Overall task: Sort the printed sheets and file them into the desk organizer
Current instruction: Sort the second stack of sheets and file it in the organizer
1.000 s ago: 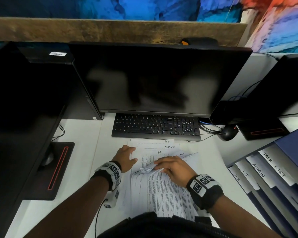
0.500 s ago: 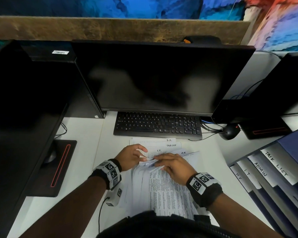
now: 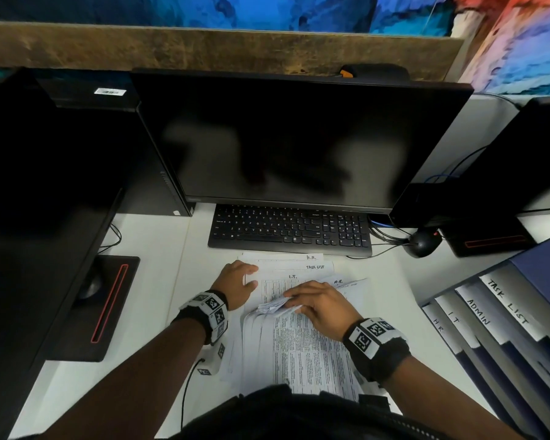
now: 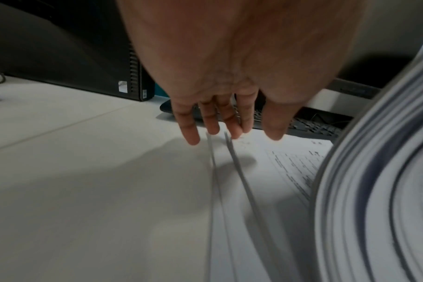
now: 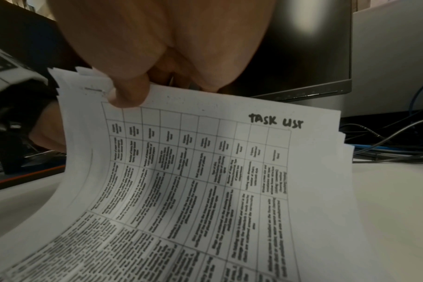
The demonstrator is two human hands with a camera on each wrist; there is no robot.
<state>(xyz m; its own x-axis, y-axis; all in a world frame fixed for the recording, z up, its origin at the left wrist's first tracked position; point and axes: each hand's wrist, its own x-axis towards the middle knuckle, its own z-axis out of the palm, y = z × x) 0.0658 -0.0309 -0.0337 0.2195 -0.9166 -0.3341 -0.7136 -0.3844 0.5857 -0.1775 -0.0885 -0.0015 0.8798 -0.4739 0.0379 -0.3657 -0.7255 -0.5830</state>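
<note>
We find the printed sheets (image 3: 302, 341) in one loose stack at the lower centre of the head view, lying on the white worktop (image 3: 146, 281) just in front of the keyboard (image 3: 289, 231). Several sheets are fanned out at the top of the stack, and their handwritten headings read H.R., TASK LIST and I.T.

The right hand (image 3: 318, 304) has its grip clamped on a bundle of upper sheets: the thumb (image 5: 131, 93) presses the top edge of a gridded page marked TASK LIST, and the bundle bows upward from the stack. The left hand (image 3: 237, 282) lies flat on the fanned pages at centre left, fingers (image 4: 191, 131) straight and apart, holding nothing. In the left wrist view, motion blur hides whether every fingertip touches paper, so we treat the contact as probable only.

The desk organizer (image 3: 496, 325) stands at the lower right of the frame, well apart from the stack, with dividers labelled H.R., I.T., ADMIN and TASK LIST. We see no loose sheet protruding from any slot.

We judge the task to be at the sorting stage. Grouping by heading remains, and filing into the four slots has apparently not begun.
</note>
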